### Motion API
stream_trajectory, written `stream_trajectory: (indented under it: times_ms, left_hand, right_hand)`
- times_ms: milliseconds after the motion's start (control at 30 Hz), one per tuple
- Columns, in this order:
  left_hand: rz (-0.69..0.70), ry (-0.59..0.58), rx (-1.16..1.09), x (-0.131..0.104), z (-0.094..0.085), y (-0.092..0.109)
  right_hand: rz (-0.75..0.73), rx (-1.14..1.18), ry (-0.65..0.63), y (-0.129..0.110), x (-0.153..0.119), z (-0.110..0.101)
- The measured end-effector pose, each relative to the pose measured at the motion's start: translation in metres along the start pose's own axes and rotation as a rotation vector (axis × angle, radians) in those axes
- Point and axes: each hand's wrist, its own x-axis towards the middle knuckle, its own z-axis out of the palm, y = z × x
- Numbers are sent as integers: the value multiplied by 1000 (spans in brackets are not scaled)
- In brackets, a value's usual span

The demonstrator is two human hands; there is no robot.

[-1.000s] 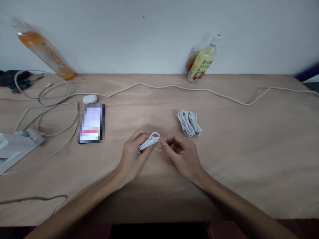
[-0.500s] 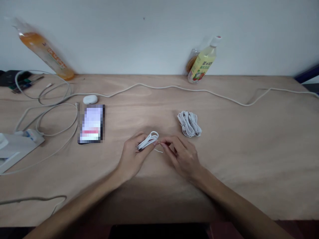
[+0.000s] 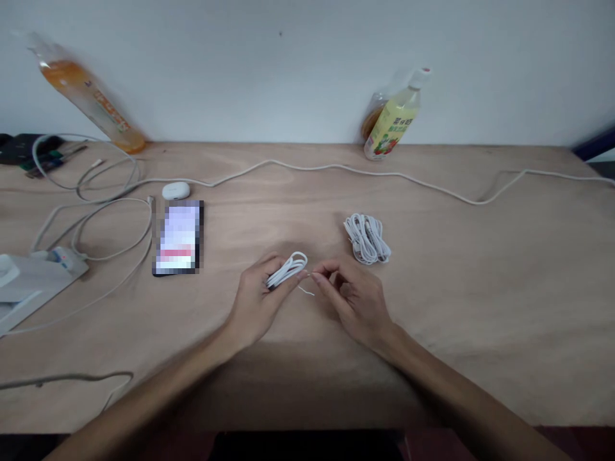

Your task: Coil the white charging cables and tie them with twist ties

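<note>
My left hand (image 3: 259, 298) is closed around a small coil of white cable (image 3: 287, 269), whose loops stick out above the thumb. Right beside it, my right hand (image 3: 358, 298) pinches a short thin strand (image 3: 310, 274) that runs between the fingertips of both hands. Below the fingertips a thin white end (image 3: 306, 291) hangs out. Behind my right hand, a bundle of coiled white cables (image 3: 368, 239) lies on the wooden table (image 3: 480, 282).
A phone (image 3: 179, 238) and a white earbud case (image 3: 175, 191) lie left. Loose cables and a white power strip (image 3: 43, 282) are further left. An orange bottle (image 3: 91, 102) and a yellow bottle (image 3: 394, 121) stand by the wall. A long white cable (image 3: 336, 167) crosses behind.
My right hand has shifted slightly, with its fingers more curled around the pinch. The whole view has moved a little; the coil stays in my left hand.
</note>
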Motion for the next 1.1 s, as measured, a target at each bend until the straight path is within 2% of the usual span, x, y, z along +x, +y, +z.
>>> stream_trajectory:
  times_ms: [467,1100]
  left_hand:
    - [-154,-16,-59,-2,2,5]
    - [-116,-50,-42,-2,1,5]
  right_hand:
    - [43,8,59,0,-1,2]
    - [66,38,-35,4,0,2]
